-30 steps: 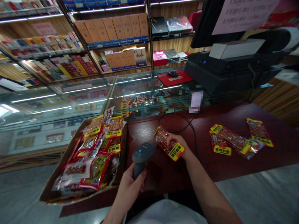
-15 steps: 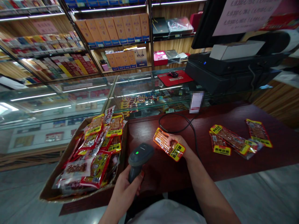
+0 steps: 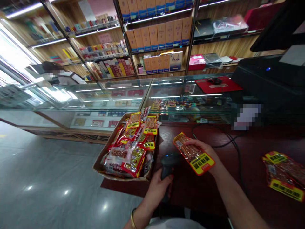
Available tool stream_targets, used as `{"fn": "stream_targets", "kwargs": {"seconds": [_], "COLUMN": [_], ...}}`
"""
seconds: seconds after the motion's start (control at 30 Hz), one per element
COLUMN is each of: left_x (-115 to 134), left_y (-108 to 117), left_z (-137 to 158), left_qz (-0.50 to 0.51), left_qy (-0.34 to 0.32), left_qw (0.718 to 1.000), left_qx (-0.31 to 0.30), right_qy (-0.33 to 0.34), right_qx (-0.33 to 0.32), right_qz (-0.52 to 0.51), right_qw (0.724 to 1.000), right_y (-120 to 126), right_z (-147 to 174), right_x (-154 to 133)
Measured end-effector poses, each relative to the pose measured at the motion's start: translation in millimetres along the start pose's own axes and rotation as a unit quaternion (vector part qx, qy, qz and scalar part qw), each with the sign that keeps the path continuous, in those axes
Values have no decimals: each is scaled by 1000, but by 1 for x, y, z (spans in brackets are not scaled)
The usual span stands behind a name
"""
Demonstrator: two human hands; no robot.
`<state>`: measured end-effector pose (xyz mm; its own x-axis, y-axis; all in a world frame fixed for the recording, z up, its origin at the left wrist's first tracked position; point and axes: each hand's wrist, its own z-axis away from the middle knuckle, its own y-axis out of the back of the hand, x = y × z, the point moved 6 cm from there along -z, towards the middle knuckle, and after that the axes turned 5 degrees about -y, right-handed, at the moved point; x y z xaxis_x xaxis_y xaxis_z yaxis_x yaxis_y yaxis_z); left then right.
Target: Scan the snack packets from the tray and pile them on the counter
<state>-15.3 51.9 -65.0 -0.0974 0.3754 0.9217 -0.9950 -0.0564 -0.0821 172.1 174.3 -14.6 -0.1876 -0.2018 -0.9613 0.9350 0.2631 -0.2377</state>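
A: Hands?
B: Both occupied. Left hand (image 3: 159, 187) wrapped around handle of dark scanner (image 3: 168, 163); right hand (image 3: 206, 150) gripping red-and-yellow snack packet (image 3: 193, 156) along right-hand side.
A: Packet where?
B: Just right of scanner head, over dark wood counter (image 3: 254, 162). Touching or slightly apart: cannot tell.
A: Long axis?
B: Slanted, far-left to near-right. Yellow band at near-right end; left long edge toward scanner head.
A: Nearer hand?
B: Right, directly on packet. Left lower, off to packet's left.
A: Around?
B: Filled carton (image 3: 98, 163) left of scanner; loose packets (image 3: 277, 176) well apart, right.
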Motion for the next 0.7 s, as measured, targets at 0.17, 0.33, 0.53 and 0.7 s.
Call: {"fn": "stream_targets", "kwargs": {"seconds": [0.17, 0.33, 0.53, 0.7], "left_x": [-5, -8, -12, -10], "left_y": [4, 6, 11, 11], "left_z": [-3, -2, -4, -3], "left_qz": [15, 22, 11, 7], "left_qy": [-9, -13, -48, -30], "left_qw": [1000, 1000, 998, 999], "left_qx": [12, 15, 36, 30], "right_qy": [145, 287, 316, 298], "right_qx": [-58, -51, -106, -72], "right_qz": [209, 559, 629, 588], "right_qw": [965, 776, 703, 748], "right_y": [-98, -195, -241, -182], "right_z": [-14, -23, -24, 1], "right_x": [-52, -80, -61, -66]}}
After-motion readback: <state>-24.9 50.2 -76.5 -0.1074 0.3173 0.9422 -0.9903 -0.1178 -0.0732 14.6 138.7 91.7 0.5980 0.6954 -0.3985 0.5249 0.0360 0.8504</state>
